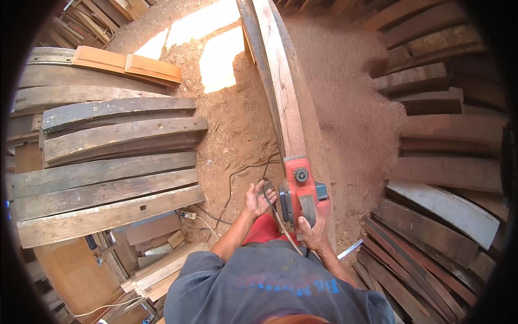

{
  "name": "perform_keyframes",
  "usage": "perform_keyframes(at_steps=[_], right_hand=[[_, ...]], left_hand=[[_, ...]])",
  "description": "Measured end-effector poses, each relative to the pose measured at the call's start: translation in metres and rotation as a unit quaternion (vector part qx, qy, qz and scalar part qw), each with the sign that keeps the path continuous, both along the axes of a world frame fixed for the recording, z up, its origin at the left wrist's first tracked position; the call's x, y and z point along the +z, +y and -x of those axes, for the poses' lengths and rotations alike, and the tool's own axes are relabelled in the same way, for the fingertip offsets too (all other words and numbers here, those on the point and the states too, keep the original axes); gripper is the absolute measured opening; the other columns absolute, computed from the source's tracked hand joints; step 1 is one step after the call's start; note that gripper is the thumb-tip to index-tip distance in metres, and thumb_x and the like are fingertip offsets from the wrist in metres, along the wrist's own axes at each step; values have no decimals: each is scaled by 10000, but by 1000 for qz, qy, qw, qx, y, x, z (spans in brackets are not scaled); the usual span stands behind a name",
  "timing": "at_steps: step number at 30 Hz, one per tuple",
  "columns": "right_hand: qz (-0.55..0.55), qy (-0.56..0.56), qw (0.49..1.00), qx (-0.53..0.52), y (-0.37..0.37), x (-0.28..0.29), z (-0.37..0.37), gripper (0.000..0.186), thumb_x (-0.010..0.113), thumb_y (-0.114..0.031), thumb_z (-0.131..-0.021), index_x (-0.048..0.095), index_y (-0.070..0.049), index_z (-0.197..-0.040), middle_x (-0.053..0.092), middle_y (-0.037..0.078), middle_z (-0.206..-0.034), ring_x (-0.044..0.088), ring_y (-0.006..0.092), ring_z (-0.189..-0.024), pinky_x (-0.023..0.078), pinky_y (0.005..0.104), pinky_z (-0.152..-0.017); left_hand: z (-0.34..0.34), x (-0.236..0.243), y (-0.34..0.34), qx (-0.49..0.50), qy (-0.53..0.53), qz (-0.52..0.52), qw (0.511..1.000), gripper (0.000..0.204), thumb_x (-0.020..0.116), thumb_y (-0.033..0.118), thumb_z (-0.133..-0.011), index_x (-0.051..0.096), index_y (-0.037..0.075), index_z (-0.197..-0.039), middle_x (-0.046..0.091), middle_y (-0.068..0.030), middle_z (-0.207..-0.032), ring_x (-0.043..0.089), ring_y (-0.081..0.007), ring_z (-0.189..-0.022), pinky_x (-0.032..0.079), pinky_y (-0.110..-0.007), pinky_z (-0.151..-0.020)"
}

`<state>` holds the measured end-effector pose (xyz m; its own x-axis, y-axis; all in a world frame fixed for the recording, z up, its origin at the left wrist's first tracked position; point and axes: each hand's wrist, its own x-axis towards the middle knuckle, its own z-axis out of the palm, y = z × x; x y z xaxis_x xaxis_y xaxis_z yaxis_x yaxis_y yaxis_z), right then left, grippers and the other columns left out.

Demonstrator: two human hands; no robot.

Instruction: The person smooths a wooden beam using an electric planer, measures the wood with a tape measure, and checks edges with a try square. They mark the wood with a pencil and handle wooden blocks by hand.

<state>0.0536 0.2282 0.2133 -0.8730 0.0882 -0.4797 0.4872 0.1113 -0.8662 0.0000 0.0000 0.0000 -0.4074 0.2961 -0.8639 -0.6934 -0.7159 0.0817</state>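
A red electric hand planer (303, 189) with a black knob sits on the near end of a long wooden beam (281, 92). My right hand (315, 232) is closed round the planer's rear handle, with the thumb on the near side. Left of the planer, my left hand (258, 201) is turned palm up with its fingers apart. A dark power cord (277, 213) runs past its fingertips and down toward my body. The beam's upper face looks pale and freshly planed, with a dark crack along it. The planer's underside is hidden.
Old planks (124, 132) are stacked to the left, with orange-brown panels (127, 63) on top. More dark timbers (448, 129) line the right, beside a heap of reddish shavings (350, 102). A black cable (231, 186) loops over the dusty ground left of the beam.
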Motion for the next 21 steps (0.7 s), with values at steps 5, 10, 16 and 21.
perform_keyframes(at_steps=[5,10,16,21], right_hand=[[-20,20,999,-29,-5,-14,72,433,648,-350,-953,609,22,-1171,658,136,-796,645,227,-754,520,406,-693],[-104,184,977,-33,-9,-23,225,345,545,-365,-1017,688,-67,-1115,550,-16,-620,543,98,-541,452,317,-488],[-120,94,988,1,11,-5,414,481,593,-520,-978,686,-83,-802,619,26,-652,590,130,-568,481,325,-528],[-89,130,987,2,20,-40,401,533,637,-566,-943,670,-74,-741,623,32,-634,596,126,-568,487,318,-533]], left_hand=[[-43,-40,-22,-62,-30,95,993,672,326,565,-1060,509,-12,-1352,604,-149,-1026,611,-305,-998,514,-486,-957],[-47,-48,-21,-119,9,140,983,561,374,483,-1047,562,27,-1313,605,-123,-1060,617,-277,-968,526,-449,-917],[9,16,3,-262,272,257,890,315,571,282,-1006,654,48,-1201,637,-30,-837,610,-180,-752,520,-318,-731],[10,56,0,-381,313,493,717,253,607,243,-965,718,35,-1055,632,-66,-720,573,-116,-711,475,-314,-651]])
